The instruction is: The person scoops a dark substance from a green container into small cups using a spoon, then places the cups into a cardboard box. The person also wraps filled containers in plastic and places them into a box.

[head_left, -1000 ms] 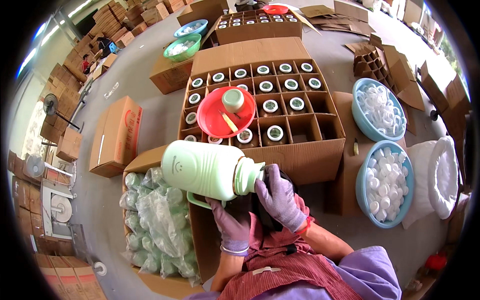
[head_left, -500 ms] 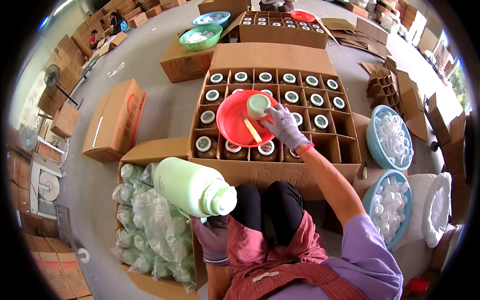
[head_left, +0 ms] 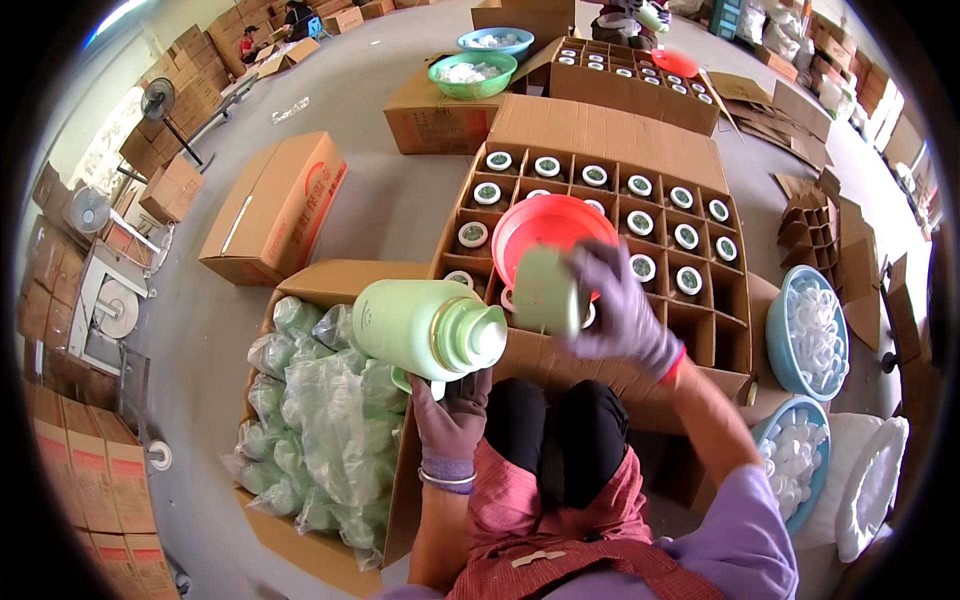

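My left hand (head_left: pixel 452 418), in a purple-grey glove, holds a pale green thermos bottle (head_left: pixel 400 318) tipped on its side. The bottle's open-looking neck (head_left: pixel 482 338) points right and a little toward me. My right hand (head_left: pixel 625 305), gloved too, grips a green cup-shaped lid (head_left: pixel 549 290), blurred by motion, just right of the neck and apart from it. Behind the lid, a red basin (head_left: pixel 535 215) rests on a partitioned carton (head_left: pixel 610 130) of bottles with white-rimmed tops. Hand and lid hide part of the basin's inside.
At my left, an open carton (head_left: pixel 397 520) holds several plastic-wrapped green bottles (head_left: pixel 335 420). Blue basins of white parts (head_left: pixel 812 330) stand on the right beside a white sack (head_left: pixel 870 480). A closed carton (head_left: pixel 270 205) lies farther left. Another person (head_left: pixel 625 22) works at the far carton.
My right hand has lifted the green lid out of the red basin and brought it near the bottle's neck. My view has swung left. The bottle stays in my left hand.
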A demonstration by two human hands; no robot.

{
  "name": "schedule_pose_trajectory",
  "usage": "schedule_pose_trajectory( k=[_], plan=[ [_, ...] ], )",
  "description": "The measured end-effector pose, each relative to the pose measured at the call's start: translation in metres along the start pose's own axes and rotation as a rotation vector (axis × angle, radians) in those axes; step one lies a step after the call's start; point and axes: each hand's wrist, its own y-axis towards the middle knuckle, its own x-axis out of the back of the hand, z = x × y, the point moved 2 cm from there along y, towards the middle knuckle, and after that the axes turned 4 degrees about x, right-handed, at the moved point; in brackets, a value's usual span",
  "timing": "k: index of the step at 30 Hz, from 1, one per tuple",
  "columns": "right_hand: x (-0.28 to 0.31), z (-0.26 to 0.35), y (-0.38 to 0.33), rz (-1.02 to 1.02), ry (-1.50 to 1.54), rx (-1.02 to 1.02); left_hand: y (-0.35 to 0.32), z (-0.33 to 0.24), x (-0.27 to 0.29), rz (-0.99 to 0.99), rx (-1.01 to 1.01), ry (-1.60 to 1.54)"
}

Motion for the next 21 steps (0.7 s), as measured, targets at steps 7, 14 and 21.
schedule_pose_trajectory(
  k=[7,14,21],
  plan=[
    [-0.050,0.054,-0.068,-0.334,0.353,-0.329,-0.029,0.045,-0.022,0.119,-0.375,0.445],
    [-0.055,0.076,-0.083,-0.240,1.771,-1.017,0.008,0.012,0.087,0.271,-0.610,1.233],
    [-0.031,0.043,-0.091,-0.295,1.934,-0.917,-0.056,0.053,-0.024,0.768,-0.158,0.873]
  ],
)
